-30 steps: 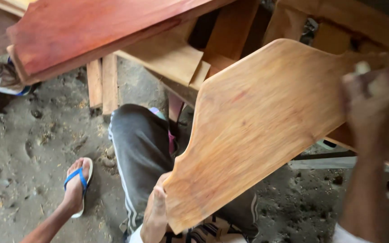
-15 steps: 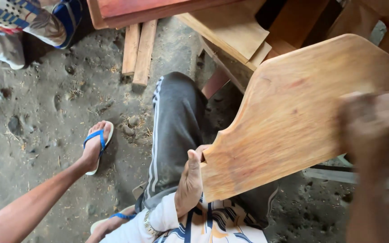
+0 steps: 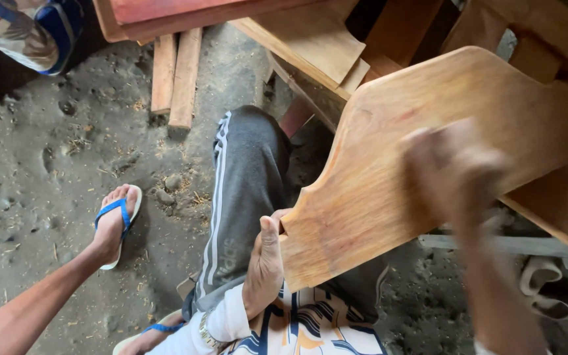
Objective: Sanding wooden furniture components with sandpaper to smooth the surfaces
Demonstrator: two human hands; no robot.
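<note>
The curved wooden panel (image 3: 428, 158) leans across the person's lap, its lower corner by the knee. The left hand (image 3: 264, 266) steadies that lower edge, fingers together flat against it. The right hand (image 3: 458, 164) lies blurred on the panel's face; its fingers' state I cannot tell. With only an edge hold, the panel could slip sideways toward the sandalled foot (image 3: 116, 223)

Soft, even daylight with faint shadows — sharp throughout, except the motion-blurred right hand (image 3: 458, 171).
</note>
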